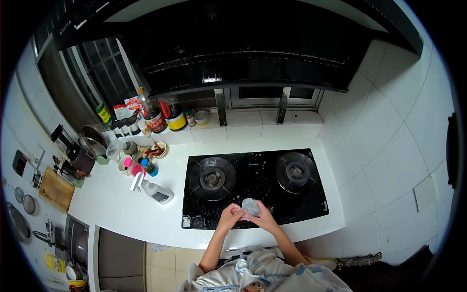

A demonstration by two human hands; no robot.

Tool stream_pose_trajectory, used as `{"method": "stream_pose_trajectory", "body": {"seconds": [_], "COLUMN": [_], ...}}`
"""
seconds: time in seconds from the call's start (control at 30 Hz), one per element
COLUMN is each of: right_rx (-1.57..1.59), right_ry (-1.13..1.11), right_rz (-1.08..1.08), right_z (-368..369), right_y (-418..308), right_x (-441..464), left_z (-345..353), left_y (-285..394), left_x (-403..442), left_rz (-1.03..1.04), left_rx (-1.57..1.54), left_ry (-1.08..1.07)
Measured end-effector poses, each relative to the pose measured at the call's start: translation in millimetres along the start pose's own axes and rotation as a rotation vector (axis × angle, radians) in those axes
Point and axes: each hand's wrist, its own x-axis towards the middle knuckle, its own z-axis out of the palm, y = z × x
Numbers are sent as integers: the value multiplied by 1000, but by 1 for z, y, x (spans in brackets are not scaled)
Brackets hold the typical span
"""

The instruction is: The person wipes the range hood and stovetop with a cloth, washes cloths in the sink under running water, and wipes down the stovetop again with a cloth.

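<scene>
A folded grey cloth (250,206) is held up in front of me, over the near edge of the black gas stove (253,185). My right hand (264,219) is wrapped round its right side. My left hand (232,217) is closed at the cloth's lower left, fingertips pinched against it. White drops and foam-like specks dot the glass around the left burner (212,179) and between the burners. To the left on the white counter, a white spray bottle (158,192) lies tilted or leans, seen from above.
Pink- and blue-capped bottles (149,167) and a bowl of dried chillies (158,150) stand at the counter's back left. Large sauce bottles (173,117) line the ledge. A range hood (243,58) hangs over the stove. The right burner (296,172) sits near the tiled wall.
</scene>
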Motion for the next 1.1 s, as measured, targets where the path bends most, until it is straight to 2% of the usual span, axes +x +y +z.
{"method": "stream_pose_trajectory", "body": {"seconds": [0.07, 0.17, 0.23, 0.3, 0.37, 0.43, 0.53, 0.67, 0.77, 0.87, 1.1], "right_rx": [-355, -499, -521, -410, -411, -581, -718, -625, -516, -680, -832], "right_ry": [2, -77, -41, -97, -47, 52, 164, 207, 191, 271, 623], "right_rz": [-103, -114, -97, 132, 117, -170, -185, -289, -231, -295, -782], "right_z": [-1, -1, -4, -10, -11, -11, -12, -31, -49, -67, -115], "right_y": [-8, -20, -17, -17, -16, -10, -18, -33, -77, -131, -261], "right_x": [-2, -2, -1, -1, -4, -6, -5, 28, 61, 102, 224], "left_z": [-2, -8, -5, -8, -10, -11, -9, -15, -20, -24, -40], "left_y": [0, -9, -4, -4, -7, -5, -5, -9, -8, -5, 10], "left_x": [1, 7, 5, 7, 8, 8, 13, 18, 16, 14, 11], "left_rz": [-6, -1, -37, -47, -20, -9, 18, 38, 46, 54, 135], "left_rx": [17, 68, 16, 24, 22, 77, 99, 91, 91, 92, 114], "left_ry": [28, -4, -50, -88, -143, -159, -151, -115, -113, -130, -93]}}
